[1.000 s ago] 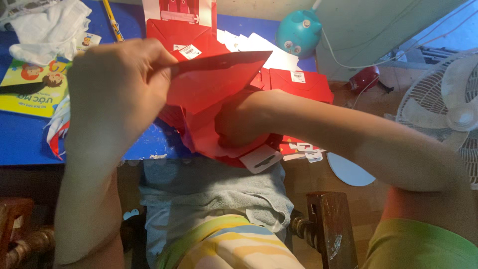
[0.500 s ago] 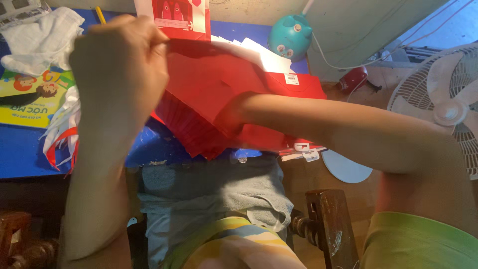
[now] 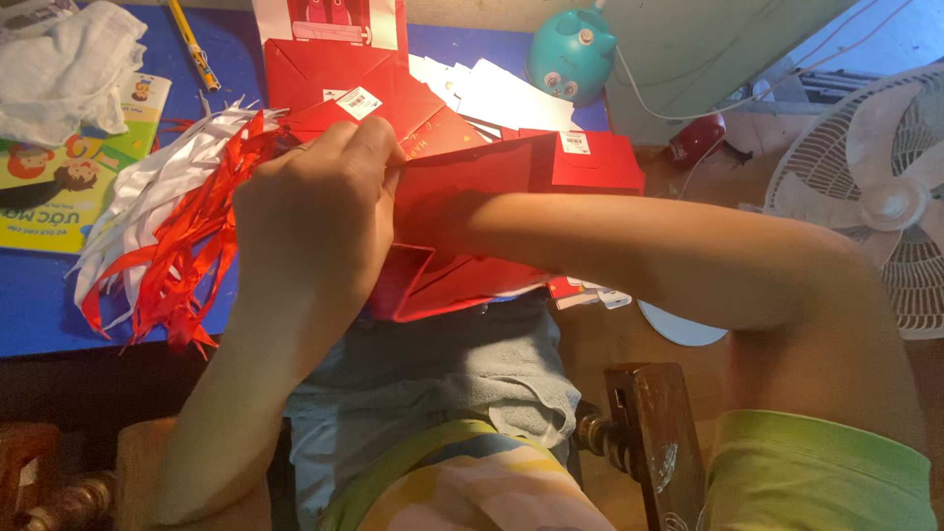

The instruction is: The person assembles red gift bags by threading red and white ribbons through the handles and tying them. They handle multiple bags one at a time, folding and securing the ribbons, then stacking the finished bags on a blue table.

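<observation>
Red paper bag (image 3: 472, 187) sits pinched at its top edge by the left hand (image 3: 315, 211), fingers clamped. Right hand is buried inside it, grip impossible to tell. Ribbons (image 3: 167, 236) lie beside on the blue worktop (image 3: 39, 305).

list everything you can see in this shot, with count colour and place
paper bag: one, red, held open at centre
flat bags: stack, red, behind it
ribbons: bundle, red and white, left on table
table: one, blue
cloth: one, white, top left
booklet: one, yellow-green, left
pencil: one, yellow, top
toy: one, teal, top centre
fan: one, white, right
left hand: grips bag edge
right hand: hidden inside bag
</observation>
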